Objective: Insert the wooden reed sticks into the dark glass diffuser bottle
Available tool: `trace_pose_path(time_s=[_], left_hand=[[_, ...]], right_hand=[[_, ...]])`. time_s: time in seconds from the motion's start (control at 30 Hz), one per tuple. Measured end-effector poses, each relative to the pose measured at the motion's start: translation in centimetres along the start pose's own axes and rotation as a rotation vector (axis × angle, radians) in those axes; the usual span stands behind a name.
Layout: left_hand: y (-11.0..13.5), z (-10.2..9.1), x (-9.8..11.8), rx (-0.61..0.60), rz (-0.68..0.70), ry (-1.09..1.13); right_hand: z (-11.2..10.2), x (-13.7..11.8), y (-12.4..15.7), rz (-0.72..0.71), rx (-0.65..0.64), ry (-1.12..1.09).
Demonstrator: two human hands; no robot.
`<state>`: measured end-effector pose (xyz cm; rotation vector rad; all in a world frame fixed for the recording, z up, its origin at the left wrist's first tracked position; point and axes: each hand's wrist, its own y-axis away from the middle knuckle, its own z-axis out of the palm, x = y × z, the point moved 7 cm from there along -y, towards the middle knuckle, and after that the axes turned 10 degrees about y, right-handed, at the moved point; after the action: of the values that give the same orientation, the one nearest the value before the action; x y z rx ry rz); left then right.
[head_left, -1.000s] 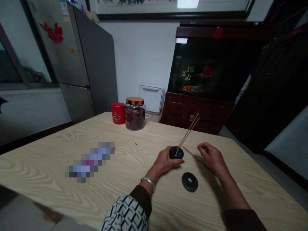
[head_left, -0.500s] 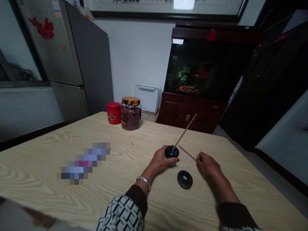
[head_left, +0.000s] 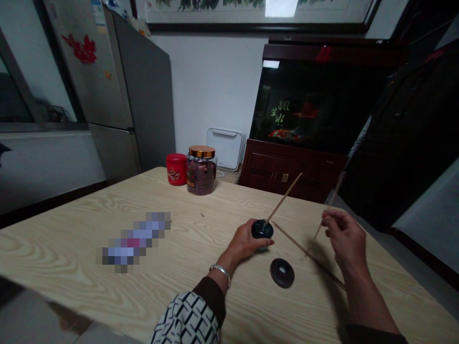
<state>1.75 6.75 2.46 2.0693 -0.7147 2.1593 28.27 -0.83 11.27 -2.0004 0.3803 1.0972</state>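
My left hand [head_left: 247, 239] is wrapped round a small dark glass bottle [head_left: 263, 231] standing on the table. One thin wooden reed stick [head_left: 285, 196] leans up and right out of its neck. Between the thumb and fingers of my right hand [head_left: 347, 239], another thin stick [head_left: 334, 195] is pinched, steeply tilted and blurred by motion. A further stick [head_left: 289, 237] lies slantwise on the tabletop between the bottle and my right forearm. In front of the bottle is a dark round cap [head_left: 282, 273] with a hole in its middle.
The wooden table [head_left: 222, 210] bears a red canister [head_left: 176, 169] and a glass jar of dried flowers [head_left: 201, 174] at its back edge. A pixelated item [head_left: 134, 241] lies at left. Behind stand a fridge [head_left: 148, 95] and a fish tank [head_left: 308, 100].
My right hand has risen from low over the table and moved right, now with a steeply held stick. A stick lies on the table below. My left hand still grips the bottle.
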Motion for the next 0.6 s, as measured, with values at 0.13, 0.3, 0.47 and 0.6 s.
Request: trace_pose_path(time_s=[0.13,0.3,0.47,0.6], left_hand=[[0.0,-0.1,0.1,0.015,0.001,-0.016],[0.0,0.0,0.1,0.007,-0.007,-0.012],[-0.2,0.0,-0.5,0.017,-0.019,-0.019],[-0.2,-0.1,-0.7,0.020,-0.010,-0.021]], right_hand=[[0.0,-4.3,1.0,0.087,0.095,-0.514],[2.6,-8.1,2.0,-0.041,0.027,-0.514],[4.6,-8.4,2.1,-0.155,-0.033,-0.369],[6.5,-7.6,2.6,-0.138,-0.132,-0.331]])
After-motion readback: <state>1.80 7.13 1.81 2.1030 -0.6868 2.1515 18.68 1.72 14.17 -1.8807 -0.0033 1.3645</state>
